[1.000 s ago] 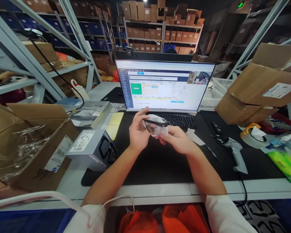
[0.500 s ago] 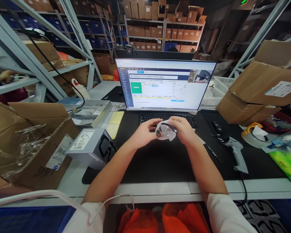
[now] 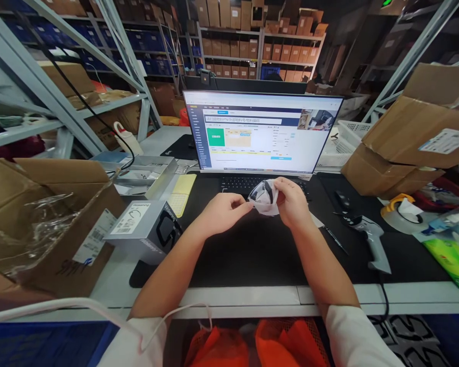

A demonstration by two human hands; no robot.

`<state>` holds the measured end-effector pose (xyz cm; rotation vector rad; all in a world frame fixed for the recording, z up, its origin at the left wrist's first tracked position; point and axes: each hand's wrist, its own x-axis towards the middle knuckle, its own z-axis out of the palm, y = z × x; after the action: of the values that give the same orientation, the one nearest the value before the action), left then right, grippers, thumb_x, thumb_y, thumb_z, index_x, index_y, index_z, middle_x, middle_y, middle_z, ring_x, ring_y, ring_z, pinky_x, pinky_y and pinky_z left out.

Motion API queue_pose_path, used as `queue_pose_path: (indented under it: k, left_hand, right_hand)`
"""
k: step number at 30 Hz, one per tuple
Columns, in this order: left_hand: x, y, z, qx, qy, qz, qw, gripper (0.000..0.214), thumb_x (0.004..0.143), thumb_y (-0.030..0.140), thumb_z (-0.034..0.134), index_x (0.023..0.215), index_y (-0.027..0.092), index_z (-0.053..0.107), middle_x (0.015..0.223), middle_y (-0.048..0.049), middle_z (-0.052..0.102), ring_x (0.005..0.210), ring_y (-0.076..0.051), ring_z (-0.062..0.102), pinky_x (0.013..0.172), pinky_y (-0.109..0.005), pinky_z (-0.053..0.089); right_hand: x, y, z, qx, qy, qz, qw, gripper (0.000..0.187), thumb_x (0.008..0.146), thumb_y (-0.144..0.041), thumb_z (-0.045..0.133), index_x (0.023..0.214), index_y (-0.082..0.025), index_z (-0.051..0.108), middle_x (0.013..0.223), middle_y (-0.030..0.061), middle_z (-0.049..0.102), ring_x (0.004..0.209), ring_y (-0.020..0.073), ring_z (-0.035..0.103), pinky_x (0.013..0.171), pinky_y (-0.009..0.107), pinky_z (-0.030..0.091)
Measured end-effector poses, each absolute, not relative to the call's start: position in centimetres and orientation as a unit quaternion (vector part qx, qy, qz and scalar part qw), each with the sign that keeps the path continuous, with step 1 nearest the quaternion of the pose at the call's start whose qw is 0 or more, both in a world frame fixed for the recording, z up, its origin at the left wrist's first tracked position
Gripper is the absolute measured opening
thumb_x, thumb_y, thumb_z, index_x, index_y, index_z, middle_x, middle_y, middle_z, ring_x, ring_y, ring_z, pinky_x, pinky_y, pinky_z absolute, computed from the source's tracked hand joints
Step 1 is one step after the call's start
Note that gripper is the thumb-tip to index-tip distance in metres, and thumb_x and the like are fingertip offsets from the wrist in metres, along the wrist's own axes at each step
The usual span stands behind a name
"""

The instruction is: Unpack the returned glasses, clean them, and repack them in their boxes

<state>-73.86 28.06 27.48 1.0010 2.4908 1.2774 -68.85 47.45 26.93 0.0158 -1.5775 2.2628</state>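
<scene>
In front of the keyboard (image 3: 237,182), a small translucent white bag (image 3: 268,208) with a dark curved item inside is held up over the black desk mat (image 3: 248,255). My right hand (image 3: 291,203) is closed on the bag's right side, thumb and fingers pinching its upper edge. My left hand (image 3: 226,213) has its thumb and index finger together at the bag's lower left edge. Too little of the dark item shows to name its kind. A grey box (image 3: 145,232) with a black curved picture and a white label stands left of my left forearm.
A monitor (image 3: 248,137) stands behind the keyboard. To the right lie a barcode scanner (image 3: 373,242), a pen-like tool (image 3: 335,239), a mouse (image 3: 342,200) and a tape roll (image 3: 403,214). Cardboard boxes (image 3: 424,117) are stacked at right; an open carton (image 3: 87,239) sits at left.
My left hand has shifted slightly left and down, to the bag's edge. The bag has turned and moved a little right and up, with the dark item lying differently inside. A panel on the monitor has turned orange.
</scene>
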Motion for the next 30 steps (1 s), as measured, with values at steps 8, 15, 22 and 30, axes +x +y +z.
queue_pose_path:
  k: [8, 15, 22, 30]
  left_hand:
    - [-74.3, 29.2, 26.9, 0.322, 0.765, 0.539, 0.14, 0.038, 0.087, 0.047, 0.057, 0.063, 0.017, 0.057, 0.056, 0.0034, 0.048, 0.057, -0.011, 0.042, 0.056, -0.026, 0.031]
    - [-74.4, 29.4, 27.0, 0.304, 0.753, 0.566, 0.138, 0.039, 0.078, 0.042, 0.063, 0.052, 0.018, 0.047, 0.052, 0.0047, 0.042, 0.053, -0.009, 0.034, 0.053, -0.025, 0.024]
    - [-74.2, 28.0, 27.7, 0.261, 0.776, 0.571, 0.053, 0.027, 0.079, 0.033, 0.058, 0.058, 0.016, 0.06, 0.053, 0.0042, 0.046, 0.051, -0.009, 0.035, 0.051, -0.026, 0.024]
    - [-74.2, 28.2, 27.1, 0.255, 0.653, 0.71, -0.065, 0.027, 0.078, 0.026, 0.057, 0.053, 0.019, 0.05, 0.055, 0.0016, 0.047, 0.058, -0.012, 0.044, 0.058, -0.027, 0.035]
  right_hand:
    - [-68.7, 46.6, 26.4, 0.022, -0.588, 0.794, 0.153, 0.03, 0.08, -0.043, 0.069, 0.068, -0.022, 0.051, 0.058, -0.0037, 0.051, 0.049, 0.0113, 0.045, 0.049, 0.025, 0.04]
    - [-69.1, 47.5, 26.3, 0.027, -0.654, 0.739, 0.159, 0.029, 0.082, -0.044, 0.062, 0.066, -0.022, 0.053, 0.058, -0.0027, 0.053, 0.053, 0.0121, 0.048, 0.055, 0.026, 0.04]
    - [-68.7, 48.9, 27.1, 0.006, -0.753, 0.648, 0.112, 0.028, 0.079, -0.034, 0.059, 0.057, -0.021, 0.05, 0.051, -0.0029, 0.05, 0.051, 0.0108, 0.043, 0.053, 0.025, 0.033]
    - [-68.5, 49.5, 26.5, 0.128, -0.703, 0.68, 0.166, 0.048, 0.083, -0.07, 0.064, 0.09, -0.023, 0.064, 0.087, 0.0045, 0.066, 0.081, 0.0196, 0.062, 0.078, 0.032, 0.049]
